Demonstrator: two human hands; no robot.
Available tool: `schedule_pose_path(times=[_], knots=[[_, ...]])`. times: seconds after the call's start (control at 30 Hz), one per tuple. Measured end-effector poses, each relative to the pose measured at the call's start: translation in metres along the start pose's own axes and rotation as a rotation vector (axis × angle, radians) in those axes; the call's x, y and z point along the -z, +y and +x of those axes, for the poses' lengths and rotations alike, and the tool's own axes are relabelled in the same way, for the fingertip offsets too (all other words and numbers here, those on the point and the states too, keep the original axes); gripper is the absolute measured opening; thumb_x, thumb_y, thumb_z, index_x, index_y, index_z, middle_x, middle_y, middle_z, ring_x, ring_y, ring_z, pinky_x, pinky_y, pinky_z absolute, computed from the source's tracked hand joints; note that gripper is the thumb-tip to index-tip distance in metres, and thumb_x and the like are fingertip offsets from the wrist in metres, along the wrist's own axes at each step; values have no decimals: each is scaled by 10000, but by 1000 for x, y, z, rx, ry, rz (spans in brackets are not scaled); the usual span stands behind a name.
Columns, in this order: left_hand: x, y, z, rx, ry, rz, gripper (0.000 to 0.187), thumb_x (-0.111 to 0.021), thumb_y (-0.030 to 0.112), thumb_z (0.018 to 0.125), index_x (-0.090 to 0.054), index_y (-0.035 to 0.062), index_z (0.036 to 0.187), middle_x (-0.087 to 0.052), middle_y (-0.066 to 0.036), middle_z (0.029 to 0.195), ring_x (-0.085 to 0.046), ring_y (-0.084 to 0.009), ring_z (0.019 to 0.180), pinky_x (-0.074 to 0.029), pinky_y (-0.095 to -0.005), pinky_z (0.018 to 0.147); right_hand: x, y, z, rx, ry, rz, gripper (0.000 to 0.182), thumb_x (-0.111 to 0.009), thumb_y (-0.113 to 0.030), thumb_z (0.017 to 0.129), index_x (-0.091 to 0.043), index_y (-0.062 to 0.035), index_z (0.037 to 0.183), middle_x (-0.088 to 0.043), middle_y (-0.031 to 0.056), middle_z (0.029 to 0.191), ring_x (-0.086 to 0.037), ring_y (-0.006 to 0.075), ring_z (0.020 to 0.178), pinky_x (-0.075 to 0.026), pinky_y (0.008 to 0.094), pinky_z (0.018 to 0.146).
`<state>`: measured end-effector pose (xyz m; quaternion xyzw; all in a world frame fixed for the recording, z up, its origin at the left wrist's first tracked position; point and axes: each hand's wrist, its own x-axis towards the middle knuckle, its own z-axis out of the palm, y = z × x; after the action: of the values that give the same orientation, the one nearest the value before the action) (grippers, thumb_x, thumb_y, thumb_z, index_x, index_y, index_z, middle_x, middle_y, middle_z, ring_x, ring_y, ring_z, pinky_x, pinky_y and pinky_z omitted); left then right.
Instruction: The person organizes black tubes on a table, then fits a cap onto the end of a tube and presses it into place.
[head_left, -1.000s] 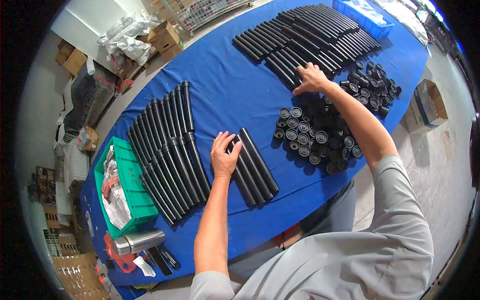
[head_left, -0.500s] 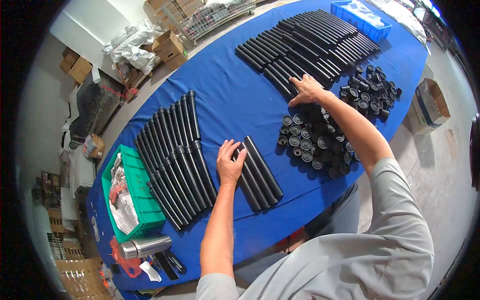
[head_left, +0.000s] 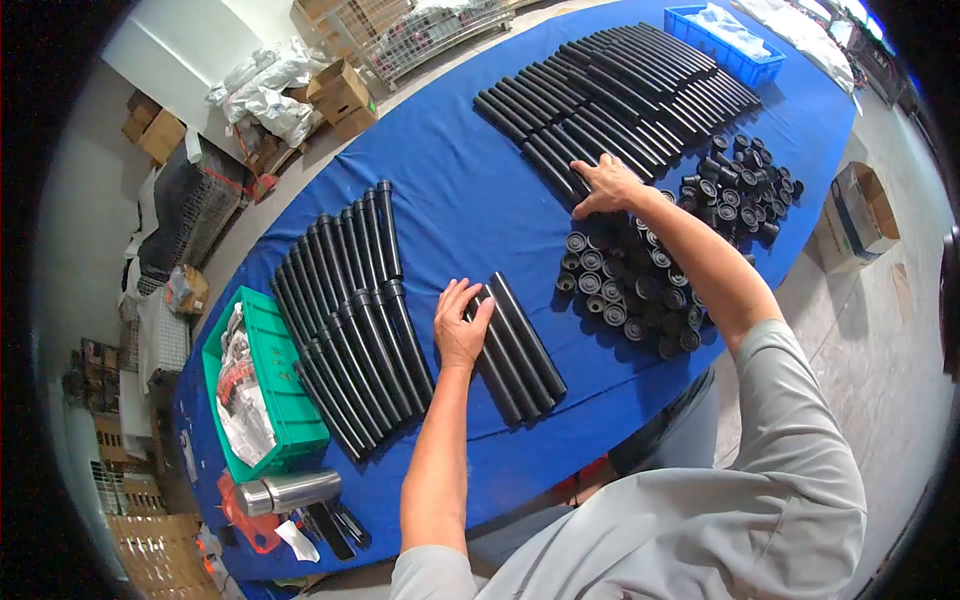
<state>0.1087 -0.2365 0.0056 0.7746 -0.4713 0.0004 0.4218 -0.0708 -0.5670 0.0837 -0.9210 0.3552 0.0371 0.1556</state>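
A small row of black tubes (head_left: 525, 350) lies on the blue-covered table in front of me. My left hand (head_left: 461, 328) is at the upper left end of this row, its fingers and thumb bent round a tube end. Farther right, my right hand (head_left: 608, 187) reaches to the near edge of a large array of black tubes (head_left: 610, 85), thumb and fingers spread over the nearest ones. Just below the right forearm is a cluster of round black caps (head_left: 613, 290), partly hidden by the arm. More loose caps (head_left: 740, 180) are heaped beyond it.
Black tubes with wider ends (head_left: 350, 310) lie in two rows on the left, beside a green bin (head_left: 300, 420) holding paper. A steel flask (head_left: 300, 491) stands out near the front edge. At the far end is a blue crate (head_left: 755, 68); a cardboard box (head_left: 860, 215) sits on the floor.
My right hand has shifted slightly left and down along the edge of the tube array. My left hand stays at the small row.
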Motion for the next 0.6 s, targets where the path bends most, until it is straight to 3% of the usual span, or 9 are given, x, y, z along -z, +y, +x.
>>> schedule_pose_path(times=[0.2,0.6], knots=[[1,1,0,-5,-5,24,373,-811,292,841,-774,46,1118,-702,-187,1278,-587,-358,1314,-442,-432,1122,-10,-11,1,-30,39,-64,1131,-878,-601,614,-399,-223,1567,-474,296,1383,-457,470,1336,-450,538,1071],[2,5,0,30,-14,17,361,-807,266,838,-775,47,1124,-694,-187,1293,-574,-345,1331,-437,-427,1125,-12,-13,11,47,-2,-18,1057,-858,-538,635,-414,-274,1557,-462,291,1388,-447,480,1335,-440,552,1076]])
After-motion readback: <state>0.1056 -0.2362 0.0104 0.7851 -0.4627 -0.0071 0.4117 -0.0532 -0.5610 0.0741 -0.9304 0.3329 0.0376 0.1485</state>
